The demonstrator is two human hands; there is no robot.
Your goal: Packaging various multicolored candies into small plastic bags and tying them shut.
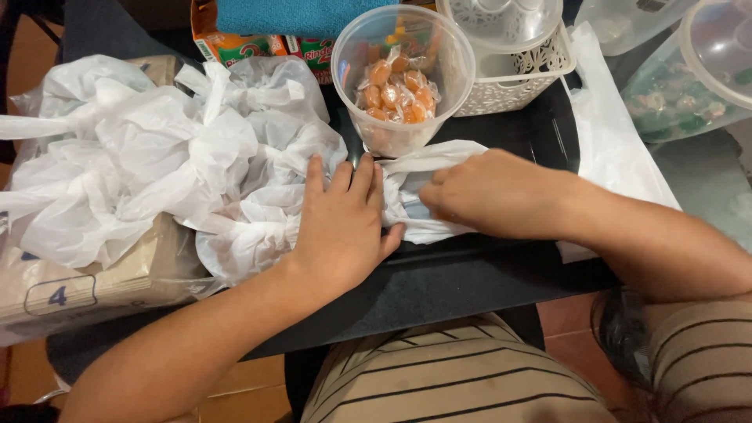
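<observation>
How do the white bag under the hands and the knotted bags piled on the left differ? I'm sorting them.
The white bag lies flat on the black tray, pressed by the left hand and right hand; the knotted bags sit puffed up in a heap. It is single and unknotted as far as shows; those are many and tied. Both are thin white plastic.

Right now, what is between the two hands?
In the head view, a stretch of the small white plastic bag lies between the left hand and the right hand; both hands press on it, on the black tray.
</observation>
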